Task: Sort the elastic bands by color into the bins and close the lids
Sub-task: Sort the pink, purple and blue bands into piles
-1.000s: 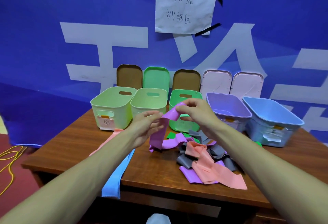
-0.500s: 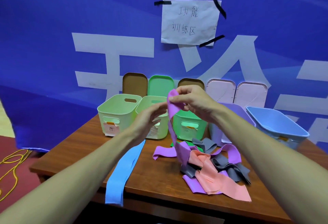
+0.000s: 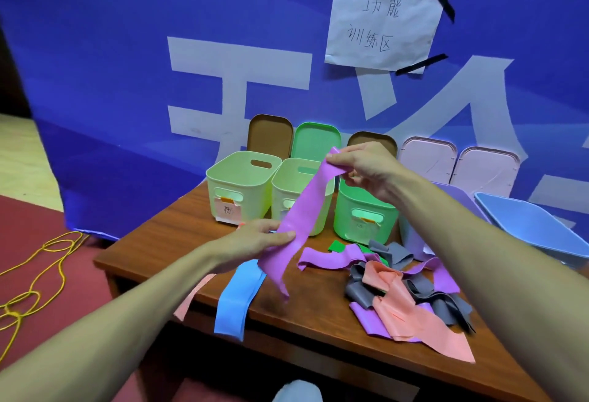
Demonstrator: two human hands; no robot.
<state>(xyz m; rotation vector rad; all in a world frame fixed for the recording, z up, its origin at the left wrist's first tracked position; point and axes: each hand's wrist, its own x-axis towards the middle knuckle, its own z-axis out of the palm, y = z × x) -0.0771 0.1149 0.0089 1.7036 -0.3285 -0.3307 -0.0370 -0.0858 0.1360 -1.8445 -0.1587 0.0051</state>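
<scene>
A purple elastic band [image 3: 306, 207] is stretched slantwise above the table. My right hand [image 3: 366, 169] pinches its top end, in front of the bins. My left hand [image 3: 255, 239] grips it lower down, and its tail hangs past that hand. A pile of purple, grey, salmon and green bands [image 3: 404, 287] lies on the wooden table [image 3: 318, 315]. A blue band [image 3: 236, 299] and a pink band [image 3: 191, 299] droop over the front edge. Open bins stand in a row: two pale green [image 3: 239, 185] [image 3: 296, 191], a green one [image 3: 363, 213], a purple one [image 3: 459, 194] and a blue one [image 3: 529, 226].
Several lids [image 3: 315, 140] lean against the blue backdrop behind the bins. A paper sign [image 3: 382, 25] is taped to the backdrop. Yellow cord [image 3: 35, 274] lies on the red floor at the left.
The left hand slid down the purple band and away from the right hand, pulling the band out long. The view shifted to the left.
</scene>
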